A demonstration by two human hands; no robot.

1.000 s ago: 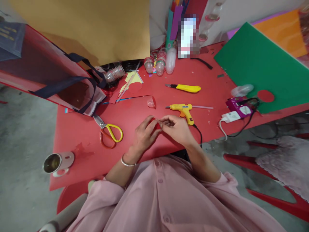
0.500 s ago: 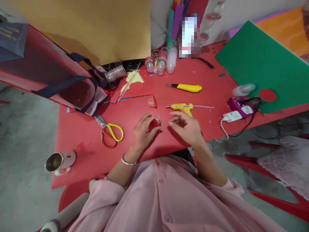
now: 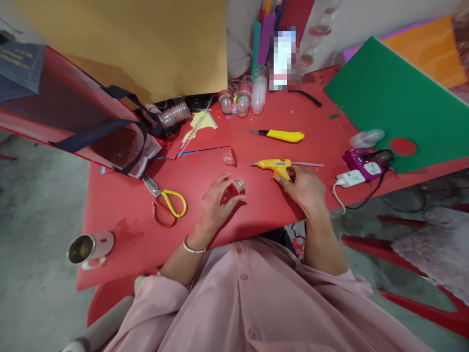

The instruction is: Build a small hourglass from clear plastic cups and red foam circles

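Observation:
My left hand (image 3: 219, 199) holds a small clear plastic cup (image 3: 239, 184) by its rim between thumb and fingers, low over the table. My right hand (image 3: 305, 189) is closed around the handle of a yellow hot glue gun (image 3: 270, 165); its fingertips are partly hidden behind the handle. The gun's metal nozzle points left, and a glue stick (image 3: 309, 165) sticks out of its back. Just beyond my left hand, a second clear cup (image 3: 230, 157) lies tipped on its side. A yellow utility knife (image 3: 285, 135) with its blade out lies past the gun.
Scissors (image 3: 168, 205) and a steel mug (image 3: 88, 248) are on the left of the red table (image 3: 135, 264). A bag (image 3: 110, 142) leans at the back left. Stacked plastic cups (image 3: 243, 100) and a phone (image 3: 284, 58) stand behind. Rightward lie a green board (image 3: 399, 107) and a purple power adapter (image 3: 362, 163).
My right hand has moved right, away from the cup, and taken hold of the glue gun's handle. My left hand stays with its cup in nearly the same place.

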